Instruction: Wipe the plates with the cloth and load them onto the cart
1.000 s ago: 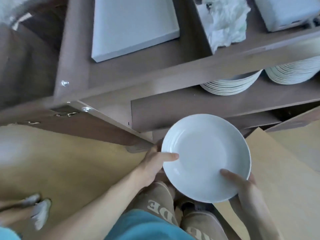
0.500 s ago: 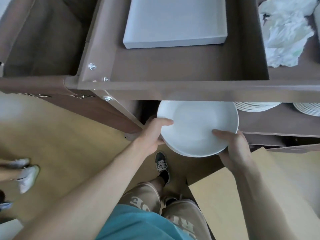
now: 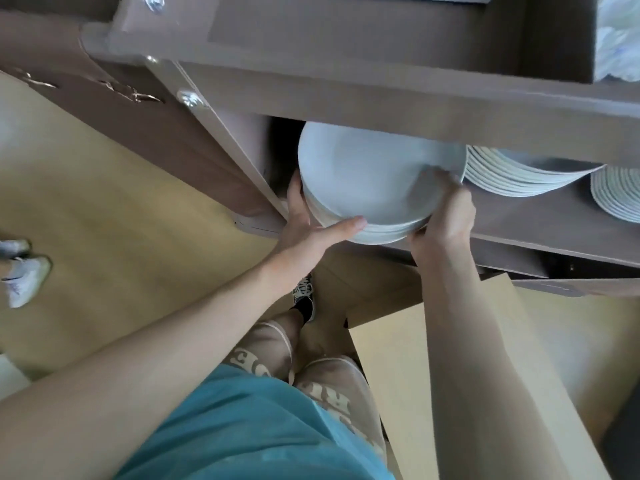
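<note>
A: What is surrounding the cart (image 3: pixel 311 39)?
B: Tan floor (image 3: pixel 114 209) is spreading beneath it; a pale board (image 3: pixel 460 375) is lying at the right, somebody's shoes (image 3: pixel 24 275) standing far left.
A: And the plate (image 3: pixel 370 174)?
B: Sitting atop a stack (image 3: pixel 377 238) at the middle shelf's (image 3: pixel 540 223) left end, other stacks (image 3: pixel 519 174) just beside it. The upper ledge (image 3: pixel 398 98) is hiding its far edge. The left hand (image 3: pixel 308 233) and right hand (image 3: pixel 446 220) are both clasping its rim.

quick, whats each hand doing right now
left hand: holding the plate at its left rim, thumb on top
right hand: holding the same plate at its right rim
</note>
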Available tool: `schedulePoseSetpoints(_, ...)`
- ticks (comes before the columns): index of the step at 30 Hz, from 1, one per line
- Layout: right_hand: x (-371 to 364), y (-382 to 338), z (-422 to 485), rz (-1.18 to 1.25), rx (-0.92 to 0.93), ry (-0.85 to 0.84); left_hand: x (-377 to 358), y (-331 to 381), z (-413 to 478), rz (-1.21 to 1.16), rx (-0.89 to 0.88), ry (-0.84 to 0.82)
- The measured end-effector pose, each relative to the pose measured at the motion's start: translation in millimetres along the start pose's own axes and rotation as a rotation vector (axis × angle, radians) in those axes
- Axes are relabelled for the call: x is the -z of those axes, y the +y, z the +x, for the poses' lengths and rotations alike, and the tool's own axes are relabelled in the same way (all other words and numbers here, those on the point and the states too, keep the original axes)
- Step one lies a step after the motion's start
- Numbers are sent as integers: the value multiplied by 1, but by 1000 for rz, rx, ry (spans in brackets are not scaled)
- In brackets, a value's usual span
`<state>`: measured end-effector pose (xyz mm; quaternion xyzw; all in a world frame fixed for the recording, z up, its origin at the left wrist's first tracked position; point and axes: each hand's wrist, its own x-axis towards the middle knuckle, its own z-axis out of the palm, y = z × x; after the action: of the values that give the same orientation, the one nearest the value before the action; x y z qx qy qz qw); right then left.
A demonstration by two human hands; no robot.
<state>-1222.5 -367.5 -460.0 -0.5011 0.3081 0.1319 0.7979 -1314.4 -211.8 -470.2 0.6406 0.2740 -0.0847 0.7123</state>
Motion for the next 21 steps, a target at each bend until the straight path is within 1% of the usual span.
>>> schedulePoseSetpoints(2,13,8,-8,2,39,-184,-2,-8,-5,97,-27,-40)
schedulePoseSetpoints(4,36,19,-19,-154,167,-390,-8,-15,-3,166,-75,-18)
schedulePoseSetpoints(5,46,24,-25,-241,234,-465,-11,-18,-1,183,-104,23)
schedulePoseSetpoints(6,56,29,-26,-325,291,-504,-15,-20,2,169,-133,61)
schedulePoseSetpoints(7,62,32,-27,-410,325,-501,-18,-21,4,139,-162,87)
schedulePoseSetpoints(9,65,38,-26,-580,375,-443,-21,-25,6,108,-213,115)
schedulePoseSetpoints(11,66,43,-23,-769,440,-333,-24,-26,5,109,-241,138)
schedulePoseSetpoints(13,61,48,-20,-889,438,-229,-24,-25,7,139,-257,160)
schedulePoseSetpoints(17,45,52,-11,-918,438,-198,-18,-12,20,224,-260,176)
schedulePoseSetpoints(21,11,44,9,-888,443,-189,-14,5,50,305,-276,220)
